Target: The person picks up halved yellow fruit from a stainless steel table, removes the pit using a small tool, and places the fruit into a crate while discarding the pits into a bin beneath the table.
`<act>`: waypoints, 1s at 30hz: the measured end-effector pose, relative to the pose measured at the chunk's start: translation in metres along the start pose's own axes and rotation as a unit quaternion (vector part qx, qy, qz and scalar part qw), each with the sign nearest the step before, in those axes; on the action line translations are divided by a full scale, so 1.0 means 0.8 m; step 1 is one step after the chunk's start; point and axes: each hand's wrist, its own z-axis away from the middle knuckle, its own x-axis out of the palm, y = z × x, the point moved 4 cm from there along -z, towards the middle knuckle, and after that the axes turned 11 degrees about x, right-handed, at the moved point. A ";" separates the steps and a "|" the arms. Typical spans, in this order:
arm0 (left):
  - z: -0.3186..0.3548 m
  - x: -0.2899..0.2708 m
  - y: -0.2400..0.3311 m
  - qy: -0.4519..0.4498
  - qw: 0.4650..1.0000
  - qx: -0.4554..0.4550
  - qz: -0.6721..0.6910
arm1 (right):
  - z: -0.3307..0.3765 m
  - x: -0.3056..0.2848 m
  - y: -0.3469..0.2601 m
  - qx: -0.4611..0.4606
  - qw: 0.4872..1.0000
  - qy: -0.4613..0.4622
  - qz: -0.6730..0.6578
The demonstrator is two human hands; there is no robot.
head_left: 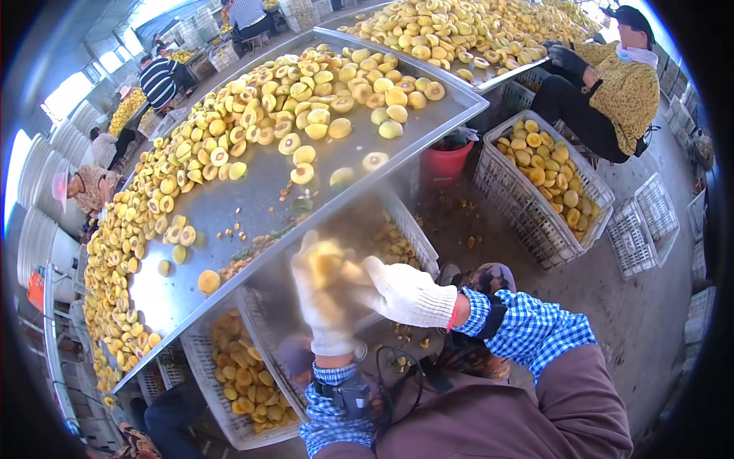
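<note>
A yellow fruit [327,262] sits blurred between both gloved hands, just below the near edge of the long metal table [252,191] and above a white crate [229,367] of cut fruit. The left hand [325,306], in a white knit glove, is clenched around the fruit from below with the fingers curled up its sides. The right hand [405,294], also gloved in white, reaches in from the right and touches the same fruit with its fingertips; motion blur hides whether it grips the fruit or only rests against it. Both forearms wear blue checked sleeves. On the table, halved yellow fruit [306,99] lies thick toward the far edge and the left end, thinning to scattered pieces near the near edge. To the right, on the floor, stands a white basket [539,180] of fruit halves, and beside it a person in a yellow patterned top [623,88] sits at a second table. A red bucket [445,162] stands under the table's right corner.
</note>
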 end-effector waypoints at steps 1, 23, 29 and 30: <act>0.000 0.000 0.000 -0.003 1.000 0.001 0.002 | 0.001 0.003 0.001 -0.013 1.000 0.018 0.002; 0.003 -0.004 0.006 0.021 0.991 -0.075 0.105 | 0.007 -0.031 -0.001 -0.068 0.995 0.053 0.052; 0.018 0.006 0.016 -0.003 0.983 -0.178 0.036 | -0.013 -0.061 -0.003 -0.113 0.983 0.012 0.144; 0.018 0.004 0.021 -0.001 0.984 -0.175 0.038 | -0.018 -0.064 -0.001 -0.119 0.985 0.007 0.125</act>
